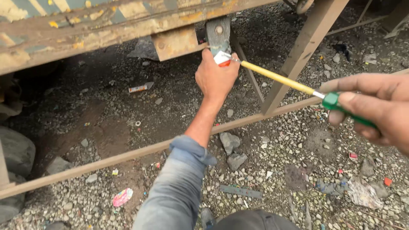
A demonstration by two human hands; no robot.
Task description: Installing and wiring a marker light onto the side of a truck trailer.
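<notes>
Brush (272,76) is the thing in both hands: it has a thin yellow stick, a green handle (341,106) at the near right end and a white and red head (222,58) at the far end. It looks light and stiff, easy to lift, and the thin stick would likely snap if bent hard. The green handle looks smooth, so it may slip in a loose grip; that thick green end seems the best place to hold it. The right hand (375,106) is at the right edge of the view, with fingers and thumb closed around the green handle. The left hand (216,79) reaches farther away, near the middle, and is curled shut around the head of the brush, pressing it up by a grey metal plate (218,32) with a bolt in it. So the brush runs slanting from the near right hand up to the far left hand, held at both ends, above the ground. The plate hangs from a big rusty beam (106,30) with old yellow and grey paint that crosses the far left top. A grey-blue sleeve (179,187) covers the left arm. Brown metal bars (140,151) cross below the hands. Down on the ground lie small stones (264,170), dirt and bits of litter, like a pink wrapper (122,197) at the near left.
</notes>
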